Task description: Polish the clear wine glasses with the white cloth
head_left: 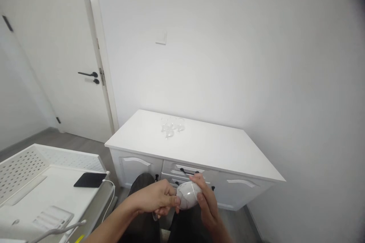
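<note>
Low in the head view, both my hands hold one clear stemmed glass [187, 194] lying sideways in front of my lap. My left hand [155, 198] is closed around its stem end. My right hand [207, 199] wraps its fingers over the bowl. Several more clear glasses [172, 126] stand clustered on the white cabinet top [216, 148] ahead, well beyond my hands.
The cabinet [137, 165] has drawers with black handles and stands against a white wall. At left is a white perforated cart [42, 171] with a black phone [90, 179] and a white cable. A white door [57, 57] with a black handle is at the far left.
</note>
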Demonstrator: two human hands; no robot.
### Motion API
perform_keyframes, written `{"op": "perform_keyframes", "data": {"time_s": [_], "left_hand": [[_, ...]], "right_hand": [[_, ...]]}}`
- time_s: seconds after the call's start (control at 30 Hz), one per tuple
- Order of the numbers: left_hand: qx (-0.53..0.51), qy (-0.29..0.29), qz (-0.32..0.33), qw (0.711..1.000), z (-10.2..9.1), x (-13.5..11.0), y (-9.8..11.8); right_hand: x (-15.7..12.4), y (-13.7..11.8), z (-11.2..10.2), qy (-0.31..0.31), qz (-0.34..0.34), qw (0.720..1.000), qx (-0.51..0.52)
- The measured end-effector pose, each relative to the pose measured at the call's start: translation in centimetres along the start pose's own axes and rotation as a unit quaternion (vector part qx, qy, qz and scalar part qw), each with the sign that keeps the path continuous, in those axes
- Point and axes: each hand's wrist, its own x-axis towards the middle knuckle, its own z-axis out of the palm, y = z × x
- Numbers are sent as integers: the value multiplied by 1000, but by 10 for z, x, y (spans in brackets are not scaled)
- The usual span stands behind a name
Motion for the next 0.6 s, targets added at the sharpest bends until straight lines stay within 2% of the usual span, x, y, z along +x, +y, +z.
{"op": "perform_keyframes", "data": {"time_s": [0.03,0.1,0.17,0.2,0.23,0.27,0.3,0.37,0.43,0.5,0.53,0.6], "left_hand": [[12,19,-5,1000,-1,2,0],[117,135,-16,984,1,9,0],[282,267,-34,921,8,16,0],[358,307,-36,881,12,19,0],[417,321,-36,850,16,21,-1],[454,313,-36,834,19,22,-2],[467,298,-37,832,22,22,-3],[430,286,-34,856,23,21,-5],[299,272,-34,914,20,17,-6],[108,196,-42,974,14,13,-7],[21,139,-53,989,11,12,-7],[-88,57,-60,993,8,12,-6]], "right_hand": [[4,-1,2,7,26,1000,4],[15,-6,13,40,129,990,32],[28,-12,29,81,237,965,78],[33,-15,36,98,274,951,103],[38,-18,42,109,298,940,127],[42,-21,47,112,312,932,145],[44,-25,48,108,317,929,155],[45,-31,45,79,299,940,145],[40,-34,33,37,245,963,108],[32,-32,17,-5,167,984,65],[27,-29,10,-24,125,991,47],[20,-23,1,-44,56,997,20]]}}
